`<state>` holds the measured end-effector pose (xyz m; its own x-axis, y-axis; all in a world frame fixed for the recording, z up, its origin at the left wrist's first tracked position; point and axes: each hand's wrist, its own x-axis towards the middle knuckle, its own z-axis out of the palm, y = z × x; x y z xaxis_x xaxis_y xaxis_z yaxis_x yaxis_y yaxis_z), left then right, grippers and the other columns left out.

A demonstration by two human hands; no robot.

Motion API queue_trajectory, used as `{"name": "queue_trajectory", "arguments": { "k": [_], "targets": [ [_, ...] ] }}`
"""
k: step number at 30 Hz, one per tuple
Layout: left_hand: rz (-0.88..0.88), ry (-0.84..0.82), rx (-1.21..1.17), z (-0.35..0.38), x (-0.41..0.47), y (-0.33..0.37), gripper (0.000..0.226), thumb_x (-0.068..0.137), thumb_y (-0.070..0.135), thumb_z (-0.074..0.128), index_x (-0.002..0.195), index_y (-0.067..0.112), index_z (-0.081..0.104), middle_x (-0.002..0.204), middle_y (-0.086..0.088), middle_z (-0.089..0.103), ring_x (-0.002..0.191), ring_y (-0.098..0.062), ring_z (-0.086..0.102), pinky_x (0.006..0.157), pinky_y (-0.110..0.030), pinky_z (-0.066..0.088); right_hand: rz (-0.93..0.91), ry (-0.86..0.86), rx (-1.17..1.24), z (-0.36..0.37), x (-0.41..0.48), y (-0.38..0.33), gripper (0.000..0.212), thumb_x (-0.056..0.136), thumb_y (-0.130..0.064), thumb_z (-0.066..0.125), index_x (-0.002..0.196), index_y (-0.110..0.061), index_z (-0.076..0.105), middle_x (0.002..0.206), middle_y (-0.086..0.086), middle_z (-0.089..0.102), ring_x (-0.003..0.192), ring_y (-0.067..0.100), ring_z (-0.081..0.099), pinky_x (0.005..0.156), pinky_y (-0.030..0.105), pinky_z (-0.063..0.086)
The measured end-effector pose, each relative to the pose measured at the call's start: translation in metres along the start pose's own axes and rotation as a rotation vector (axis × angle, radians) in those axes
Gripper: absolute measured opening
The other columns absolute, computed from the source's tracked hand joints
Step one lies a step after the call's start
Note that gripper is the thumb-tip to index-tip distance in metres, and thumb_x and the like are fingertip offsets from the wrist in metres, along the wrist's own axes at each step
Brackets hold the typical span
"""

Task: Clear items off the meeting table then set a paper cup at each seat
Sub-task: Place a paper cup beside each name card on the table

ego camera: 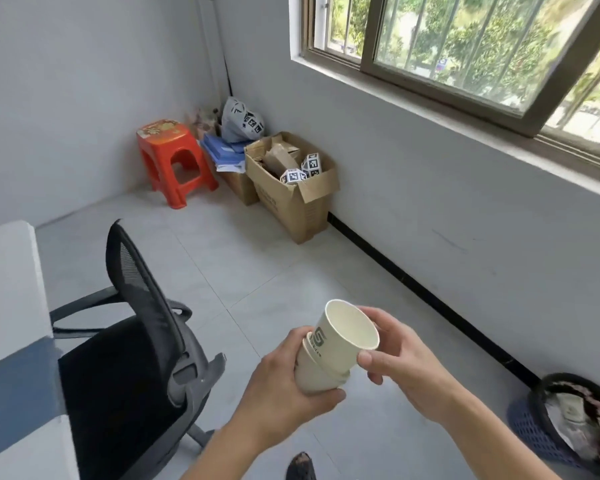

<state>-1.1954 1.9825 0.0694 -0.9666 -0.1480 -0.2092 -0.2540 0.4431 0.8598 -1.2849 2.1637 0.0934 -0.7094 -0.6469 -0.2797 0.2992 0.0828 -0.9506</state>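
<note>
The room has a pale grey tiled floor [257,258], grey-white walls and a dark skirting strip [430,296] along the base of the right-hand wall. Above it a barred sliding window [465,46] looks out on green trees. In the far corner stand an orange plastic stool [174,161] and two open cardboard boxes [291,188] stuffed with brown packing paper, blue folders, a grey plastic bag and small cubes printed with black-and-white square markers. The meeting table [7,278] shows only as a white corner with a blue-grey band at the left edge, the rest cut off. A black mesh office chair [132,358] is drawn up beside it, back towards the camera.

At the lower right a dark waste bin [565,420] is cut by the frame edge; its contents are too blurred to name. A dark shoe tip pokes in at the bottom edge.

Both hands are held above the floor, well away from the table. The left hand [281,386] wraps around the base of a short stack of paper cups [329,355], tilted with the mouth up and to the right. The right hand [399,365] pinches the rim of the top cup between thumb and fingers. The cup bears a dark S-like logo with small lettering too fine to read
</note>
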Motion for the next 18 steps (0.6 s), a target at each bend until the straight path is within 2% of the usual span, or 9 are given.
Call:
{"name": "queue_trajectory", "arguments": {
  "k": [4, 8, 14, 18],
  "targets": [
    [-0.005, -0.028, 0.023, -0.019, 0.065, 0.014, 0.064, 0.057, 0.044, 0.082, 0.112, 0.044, 0.048, 0.092, 0.017, 0.066, 0.081, -0.005, 0.061, 0.075, -0.034, 0.055, -0.021, 0.024, -0.059, -0.024, 0.059, -0.02, 0.065, 0.055, -0.032, 0.082, 0.116, -0.019, 0.062, 0.091, -0.008, 0.068, 0.07, 0.006, 0.056, 0.052, 0.022, 0.035],
    [-0.048, -0.011, 0.033, -0.035, 0.135, 0.016, 0.065, 0.059, 0.043, 0.08, 0.115, 0.047, 0.047, 0.095, 0.015, 0.066, 0.084, -0.007, 0.063, 0.078, -0.037, 0.055, -0.013, 0.026, -0.036, -0.05, 0.136, -0.035, 0.061, 0.052, -0.032, 0.081, 0.109, -0.017, 0.064, 0.088, -0.007, 0.07, 0.074, 0.004, 0.061, 0.056, 0.017, 0.044],
    [-0.107, 0.106, 0.038, -0.063, 0.261, 0.021, 0.071, 0.057, 0.05, 0.08, 0.117, 0.051, 0.042, 0.102, 0.018, 0.064, 0.091, -0.007, 0.063, 0.082, -0.038, 0.056, -0.013, 0.028, 0.012, -0.106, 0.287, -0.066, 0.06, 0.055, -0.04, 0.077, 0.109, -0.017, 0.061, 0.098, 0.005, 0.071, 0.092, 0.021, 0.065, 0.078, 0.039, 0.048],
    [-0.17, 0.275, -0.077, -0.104, 0.323, 0.026, 0.074, 0.056, 0.05, 0.084, 0.117, 0.05, 0.042, 0.101, 0.021, 0.063, 0.092, -0.001, 0.061, 0.083, -0.025, 0.054, -0.052, -0.013, -0.013, -0.121, 0.387, -0.109, 0.063, 0.055, -0.043, 0.074, 0.111, -0.018, 0.059, 0.1, 0.002, 0.071, 0.096, 0.02, 0.066, 0.077, 0.034, 0.05]
  ]
}}
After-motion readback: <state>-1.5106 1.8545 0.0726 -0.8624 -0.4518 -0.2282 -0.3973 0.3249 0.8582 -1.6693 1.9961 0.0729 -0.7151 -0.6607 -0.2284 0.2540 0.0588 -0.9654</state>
